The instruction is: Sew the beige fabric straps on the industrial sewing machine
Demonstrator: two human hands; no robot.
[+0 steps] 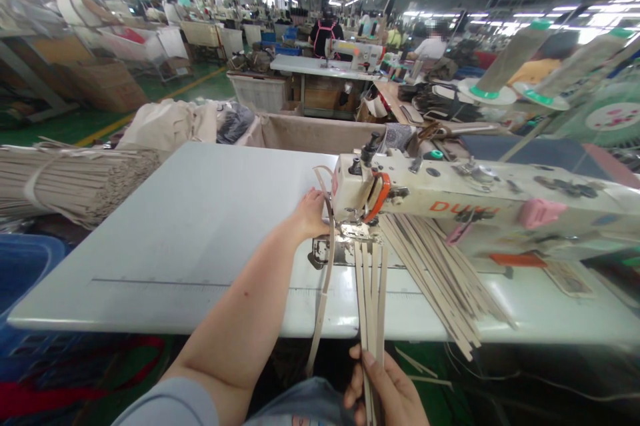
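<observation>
My left hand point(311, 214) lies at the left side of the sewing machine's head point(354, 189), fingers stretched and thumb apart. Its fingertips are partly hidden. A long narrow strip point(327, 276) loops up past this hand and hangs over the table's front edge; whether the hand touches it I cannot tell. My right hand point(383, 386), below the table edge, is closed around several flat beige strips point(371, 306). Their far ends lie at the metal plate point(333, 254) under the presser foot.
More beige strips point(440, 279) fan out under the machine arm point(500, 206). A tied bundle of strips point(75, 179) lies left of the white table point(200, 213), above a blue basket point(30, 266). Thread cones point(515, 56) stand at right. Other people work at machines further back.
</observation>
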